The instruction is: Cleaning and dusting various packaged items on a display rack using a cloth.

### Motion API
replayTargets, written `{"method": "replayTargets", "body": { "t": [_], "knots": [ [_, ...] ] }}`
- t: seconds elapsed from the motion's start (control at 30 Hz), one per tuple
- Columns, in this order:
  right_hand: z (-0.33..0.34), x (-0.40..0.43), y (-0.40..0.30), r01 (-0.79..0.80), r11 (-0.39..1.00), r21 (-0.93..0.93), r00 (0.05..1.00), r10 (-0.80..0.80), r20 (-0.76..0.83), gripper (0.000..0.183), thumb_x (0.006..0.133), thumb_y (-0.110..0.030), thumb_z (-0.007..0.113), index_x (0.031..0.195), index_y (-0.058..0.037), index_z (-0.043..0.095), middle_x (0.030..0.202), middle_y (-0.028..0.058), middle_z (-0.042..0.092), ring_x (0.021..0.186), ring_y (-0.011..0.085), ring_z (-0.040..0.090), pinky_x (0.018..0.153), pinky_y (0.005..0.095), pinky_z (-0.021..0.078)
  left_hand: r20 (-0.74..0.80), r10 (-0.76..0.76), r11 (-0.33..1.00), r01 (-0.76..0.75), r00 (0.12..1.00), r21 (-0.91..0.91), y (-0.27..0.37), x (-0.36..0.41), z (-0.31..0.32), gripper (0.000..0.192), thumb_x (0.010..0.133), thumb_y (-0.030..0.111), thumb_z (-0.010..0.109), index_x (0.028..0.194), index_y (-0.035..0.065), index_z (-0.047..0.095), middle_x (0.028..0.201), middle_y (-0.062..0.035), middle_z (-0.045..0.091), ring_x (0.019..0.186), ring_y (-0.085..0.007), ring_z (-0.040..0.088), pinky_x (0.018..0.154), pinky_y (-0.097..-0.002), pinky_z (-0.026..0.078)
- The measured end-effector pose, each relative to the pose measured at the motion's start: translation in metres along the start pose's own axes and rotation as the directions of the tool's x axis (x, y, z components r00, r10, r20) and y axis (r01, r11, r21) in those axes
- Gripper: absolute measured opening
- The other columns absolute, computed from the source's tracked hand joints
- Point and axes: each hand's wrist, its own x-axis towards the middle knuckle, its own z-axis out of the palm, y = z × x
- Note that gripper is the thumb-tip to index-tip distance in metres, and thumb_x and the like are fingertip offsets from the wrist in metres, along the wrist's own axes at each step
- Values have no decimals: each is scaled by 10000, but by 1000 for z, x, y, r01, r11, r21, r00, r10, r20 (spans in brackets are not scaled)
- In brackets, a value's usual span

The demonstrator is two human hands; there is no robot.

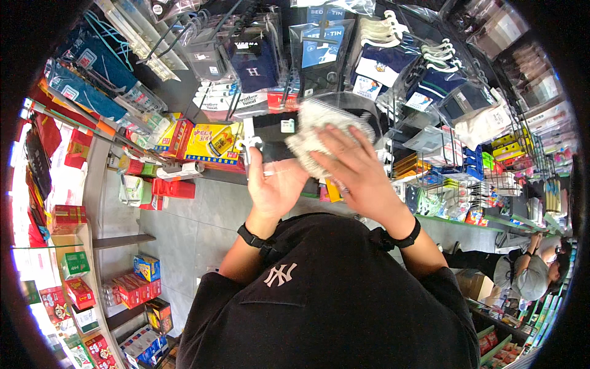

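A clear-plastic-wrapped package with black contents (pixel 271 128) and a white plastic hanger tip (pixel 251 144) lies across my left hand (pixel 276 190), gripped from below with the thumb at its near left edge. My right hand (pixel 357 168) presses a whitish cloth (pixel 318 121) flat onto the right part of this package, fingers spread over the fabric. The cloth hides much of the package there. Just beyond hang bagged garments: a navy piece (pixel 252 60), a black piece with a blue card (pixel 322 41), and navy pieces on white hangers (pixel 385 57).
Yellow drink cartons (pixel 212 140) stand left of my hands. Metal display hooks (pixel 161 46) jut out from the wall. Boxed goods fill a shelf (pixel 124 240) at the left. Wire racks with small goods (pixel 461 166) are at the right. Another person (pixel 521 272) is farther right.
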Motion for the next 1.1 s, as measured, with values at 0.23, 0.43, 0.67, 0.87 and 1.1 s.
{"method": "replayTargets", "body": {
  "t": [0.23,0.43,0.67,0.87,1.1],
  "knots": [
    [2,-52,36,-475,830,292,825,536,-181,472,1048,-113,602,1517,-57,582,1581,245,524,1490,393,484,1257,445,327,-39,10,939,4,999,345,21,-1,0,872,1064,634,369,1619,-39,369,1615,-253,485,1485,-480,456,1258,-656,280],
    [-20,-70,65,-84,-10,996,483,874,50,528,1143,-385,523,1449,42,584,1375,150,685,1272,244,655,1116,403,489,-33,-107,920,112,994,376,26,-1,-8,785,865,195,647,1580,-29,413,1609,-180,509,1443,-353,534,1218,-546,390],
    [-27,-61,48,-524,-119,843,729,449,517,617,1058,-285,711,1549,29,510,1303,104,721,1158,169,672,1045,336,516,-165,-245,878,291,955,379,9,4,-32,572,932,130,621,1477,-22,540,1492,-186,612,1405,-327,556,1217,-504,388],
    [-29,-50,48,-605,20,796,749,354,561,565,966,-59,793,1482,26,578,1224,11,707,1087,77,610,958,263,502,-213,-116,889,197,970,413,6,8,-11,420,945,-22,713,1359,14,651,1312,-98,729,1198,-225,696,1059,-405,539],
    [-24,-51,52,-560,129,818,770,444,458,438,944,-67,821,1346,34,680,1141,-4,736,1008,69,616,893,257,513,-231,89,679,111,969,726,14,10,-14,441,948,-19,765,1368,3,635,1287,-65,736,1156,-156,687,987,-325,556]
  ]
}}
